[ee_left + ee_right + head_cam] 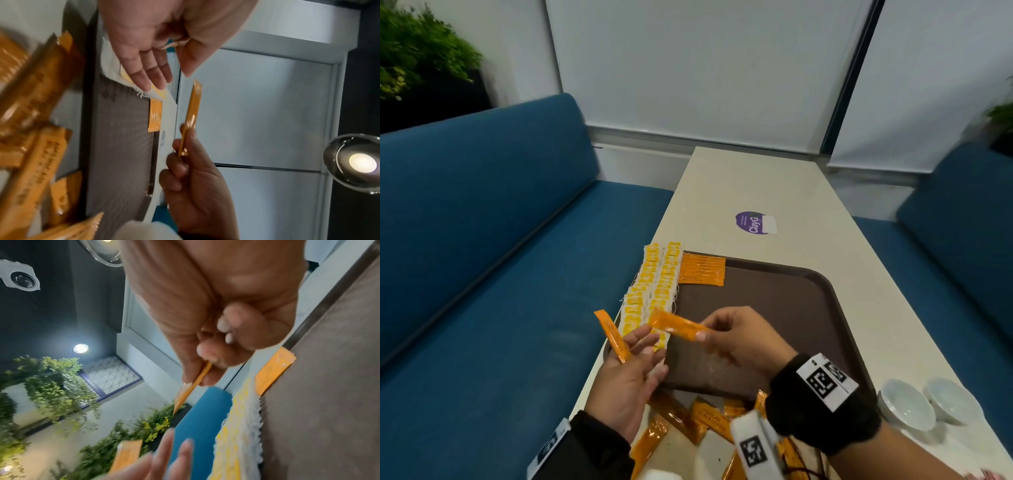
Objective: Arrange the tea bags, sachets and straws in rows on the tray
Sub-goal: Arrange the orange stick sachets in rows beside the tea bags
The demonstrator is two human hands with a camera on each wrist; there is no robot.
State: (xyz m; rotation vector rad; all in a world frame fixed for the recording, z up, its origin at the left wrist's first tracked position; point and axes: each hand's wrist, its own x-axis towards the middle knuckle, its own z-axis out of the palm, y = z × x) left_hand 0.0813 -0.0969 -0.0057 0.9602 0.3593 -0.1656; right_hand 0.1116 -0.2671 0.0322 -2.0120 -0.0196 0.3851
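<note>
Nearest us, our right grip [739,339] pinches 1 orange sachet [678,325] by its end between thumb and forefinger, above the left side of the tray [774,305]. Our left grip [630,377], fingers straight, pins a spare sachet [613,337] with its thumb. We should carry the pinched one to the laid sachets [702,270] beside the 2 rows of tea bags [654,284], square it alongside, and release it flat.

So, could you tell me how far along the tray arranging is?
Done: two rows of tea bags along the tray's left edge, and a few laid sachets side by side at its far corner. In hand: the right hand pinches a sachet; the left hand holds a second sachet. Left: the loose sachets off the near edge. No straws on the tray yet.
</note>
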